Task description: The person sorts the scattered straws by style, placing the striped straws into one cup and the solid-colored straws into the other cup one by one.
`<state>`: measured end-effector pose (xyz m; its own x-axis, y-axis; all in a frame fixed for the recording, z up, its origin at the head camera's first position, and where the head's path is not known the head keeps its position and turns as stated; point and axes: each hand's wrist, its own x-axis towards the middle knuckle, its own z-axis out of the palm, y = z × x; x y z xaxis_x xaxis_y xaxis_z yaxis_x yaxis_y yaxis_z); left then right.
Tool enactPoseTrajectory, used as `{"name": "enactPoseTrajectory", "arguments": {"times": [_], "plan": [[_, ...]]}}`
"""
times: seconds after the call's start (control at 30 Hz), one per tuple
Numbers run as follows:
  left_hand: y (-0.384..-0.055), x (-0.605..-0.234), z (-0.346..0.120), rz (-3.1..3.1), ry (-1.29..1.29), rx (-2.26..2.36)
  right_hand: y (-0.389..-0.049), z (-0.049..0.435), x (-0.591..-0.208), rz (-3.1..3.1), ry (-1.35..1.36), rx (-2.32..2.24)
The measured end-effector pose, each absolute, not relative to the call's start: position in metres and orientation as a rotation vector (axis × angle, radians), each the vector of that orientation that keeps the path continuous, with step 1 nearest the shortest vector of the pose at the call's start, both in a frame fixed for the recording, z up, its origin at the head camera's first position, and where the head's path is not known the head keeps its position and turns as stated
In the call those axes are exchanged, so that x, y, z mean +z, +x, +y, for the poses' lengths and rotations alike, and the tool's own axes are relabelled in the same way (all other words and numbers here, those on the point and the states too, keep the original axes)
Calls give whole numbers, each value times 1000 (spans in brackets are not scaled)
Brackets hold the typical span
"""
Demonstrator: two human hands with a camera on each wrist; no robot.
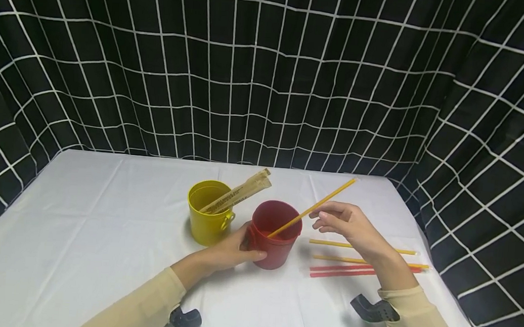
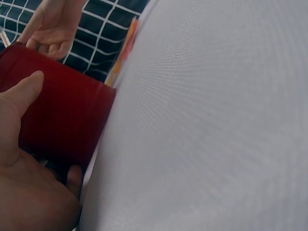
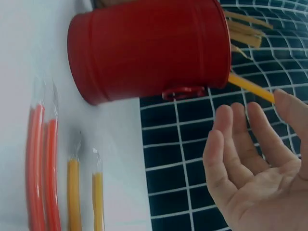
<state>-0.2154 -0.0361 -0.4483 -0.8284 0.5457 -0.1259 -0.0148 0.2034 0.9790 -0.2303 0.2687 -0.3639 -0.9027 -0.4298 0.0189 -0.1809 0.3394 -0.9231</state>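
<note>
A small red bucket (image 1: pixel 276 253) stands on the white cloth, and my left hand (image 1: pixel 228 252) grips its left side with the thumb along the front. Out of its mouth leans a yellow straw (image 1: pixel 335 192), slanting up to the right. Beside the upper part of that straw is my right hand (image 1: pixel 349 223); its fingers are spread and relaxed, thumb apart from them in the right wrist view. Whether a fingertip touches the straw I cannot tell. Below this hand lie yellow straws (image 1: pixel 329 242) and red straws (image 1: pixel 343 275), in clear wrappers.
Left of the red bucket stands a yellow bucket (image 1: pixel 204 228) with paper-wrapped sticks (image 1: pixel 241 192) leaning out of it. A white cloth (image 1: pixel 79 232) covers the table. Black curtains (image 1: pixel 230 95) with a white grid hang behind and at both sides.
</note>
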Motion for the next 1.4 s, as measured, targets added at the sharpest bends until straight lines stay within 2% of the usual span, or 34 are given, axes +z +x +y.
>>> {"name": "enactPoseTrajectory", "arguments": {"times": [0.3, 1.0, 1.4], "plan": [[-219, -450, -34, 2019, 507, 1654, -236, 287, -358, 2465, -565, -1450], [-216, -449, -38, 2011, 501, 1659, -256, 312, -390, 2387, -493, -1374], [-216, -450, -37, 2021, 508, 1648, -260, 322, -405, 2477, -555, -1197]]}}
